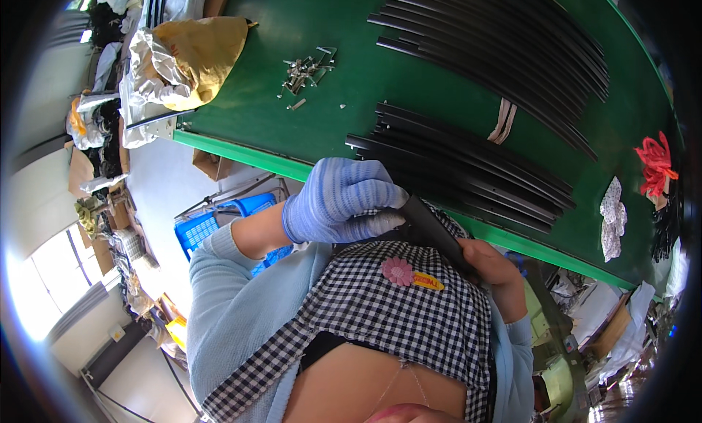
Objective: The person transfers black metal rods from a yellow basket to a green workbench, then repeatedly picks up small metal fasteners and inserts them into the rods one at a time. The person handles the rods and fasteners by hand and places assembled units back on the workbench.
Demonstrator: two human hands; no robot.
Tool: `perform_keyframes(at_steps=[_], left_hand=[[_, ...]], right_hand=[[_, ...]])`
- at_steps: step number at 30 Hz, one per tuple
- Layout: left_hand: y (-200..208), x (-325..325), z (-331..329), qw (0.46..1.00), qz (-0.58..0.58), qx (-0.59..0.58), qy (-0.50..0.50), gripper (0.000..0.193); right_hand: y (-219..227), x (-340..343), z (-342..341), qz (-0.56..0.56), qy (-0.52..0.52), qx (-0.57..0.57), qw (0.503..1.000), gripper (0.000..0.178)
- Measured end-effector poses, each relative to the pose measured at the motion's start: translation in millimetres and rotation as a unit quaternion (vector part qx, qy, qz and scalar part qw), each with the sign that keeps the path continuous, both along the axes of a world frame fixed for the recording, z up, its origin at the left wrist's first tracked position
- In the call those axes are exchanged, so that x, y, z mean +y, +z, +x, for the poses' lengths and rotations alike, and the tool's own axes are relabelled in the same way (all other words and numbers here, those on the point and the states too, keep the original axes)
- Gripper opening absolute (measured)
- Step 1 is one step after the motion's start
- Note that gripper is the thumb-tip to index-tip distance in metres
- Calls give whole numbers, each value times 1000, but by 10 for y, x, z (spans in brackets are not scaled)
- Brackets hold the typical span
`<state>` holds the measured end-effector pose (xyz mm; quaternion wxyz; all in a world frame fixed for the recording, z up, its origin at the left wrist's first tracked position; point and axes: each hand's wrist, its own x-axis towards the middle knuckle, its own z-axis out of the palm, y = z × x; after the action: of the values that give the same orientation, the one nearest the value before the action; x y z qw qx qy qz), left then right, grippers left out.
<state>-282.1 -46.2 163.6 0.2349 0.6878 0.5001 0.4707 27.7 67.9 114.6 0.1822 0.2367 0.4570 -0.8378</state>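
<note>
A short black tube or bar (437,231) slants in front of my chest, just off the table's near edge. My left hand (344,201), in a blue striped knit glove, is closed with thumb and fingertips at the tube's upper left end. Bare, my right hand (491,263) wraps its fingers round the lower right end. Beyond them on the green table (307,134), a near row of black tubes (461,171) lies side by side. A larger stack of black tubes (504,54) rests farther back. What the left fingertips pinch at the tube's end is too small to make out.
Small metal pins or screws (306,73) lie heaped on the table's left part, near a yellow and white sack (197,57). Red ties (656,160) and a speckled cloth (613,218) are at the right. A blue plastic chair (197,234) stands left of me.
</note>
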Motion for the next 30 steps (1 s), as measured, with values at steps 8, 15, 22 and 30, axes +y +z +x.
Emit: perform_keyframes(at_steps=[8,15,22,30], left_hand=[[18,-41,10,999,-19,-2,45,39],[-17,-52,67,998,-13,19,67,40],[8,-60,23,995,-90,-41,17,38],[56,-76,-24,995,-87,-24,-35,34]], right_hand=[[-188,-66,139,18,-8,34,999,65],[-181,-90,131,4,-30,43,999,64],[-92,-132,125,-36,-31,-11,999,61],[-136,-92,150,-48,13,9,999,69]])
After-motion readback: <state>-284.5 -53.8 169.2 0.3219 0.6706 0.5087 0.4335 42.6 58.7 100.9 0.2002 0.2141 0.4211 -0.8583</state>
